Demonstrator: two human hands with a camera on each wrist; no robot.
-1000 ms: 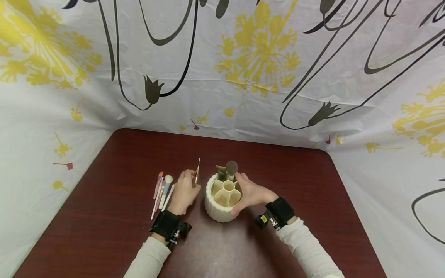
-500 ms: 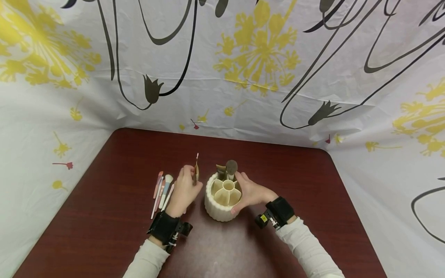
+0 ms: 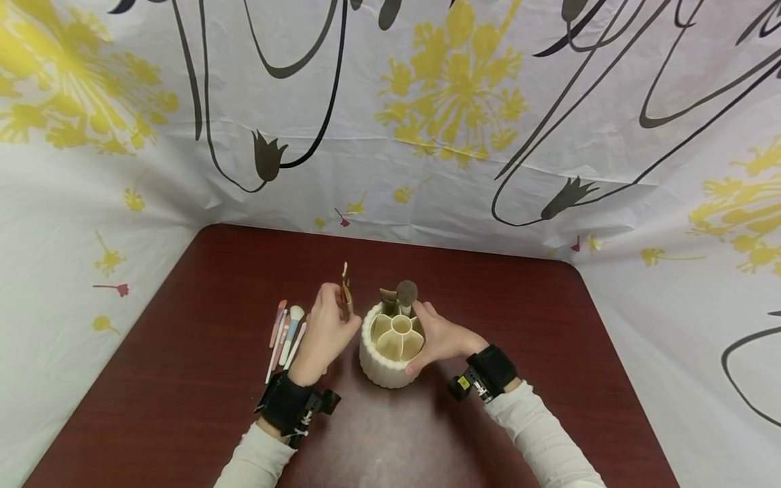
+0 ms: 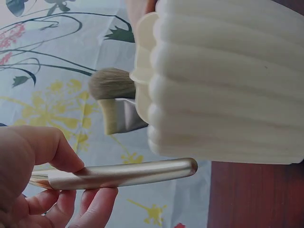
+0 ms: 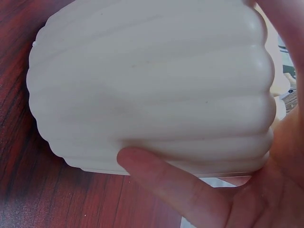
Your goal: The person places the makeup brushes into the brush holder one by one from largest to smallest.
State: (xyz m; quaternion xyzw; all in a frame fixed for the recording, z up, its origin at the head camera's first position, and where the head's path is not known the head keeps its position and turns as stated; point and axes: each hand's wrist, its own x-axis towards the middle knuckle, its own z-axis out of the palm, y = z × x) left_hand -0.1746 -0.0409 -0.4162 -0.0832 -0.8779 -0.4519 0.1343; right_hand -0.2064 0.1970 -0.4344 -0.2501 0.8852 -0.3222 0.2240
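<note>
My left hand (image 3: pixel 323 335) pinches a makeup brush (image 4: pixel 123 175) between thumb and fingertips. Its smooth champagne-coloured handle points toward the brush holder (image 3: pixel 390 374), a round cream pot with ribbed sides and petal-shaped compartments. In the left wrist view that handle end lies just beside the pot's wall, outside it. My right hand (image 3: pixel 444 337) grips the pot from the right, with a finger along its ribbed side in the right wrist view. Two brushes stand at the pot's back: one with a fluffy round head (image 3: pixel 407 293), one with a flat angled head (image 4: pixel 109 116).
Left of the pot, several brushes with pink, white and blue handles lie side by side on the dark red wooden table (image 3: pixel 518 298), among them a white-tipped brush (image 3: pixel 291 332). My left forearm partly covers that row. A patterned white curtain (image 3: pixel 366 169) hangs behind the table.
My left hand has shifted a little to the right and away from me with the makeup brush, closer to the pot. My right hand and the pot have stayed in place.
</note>
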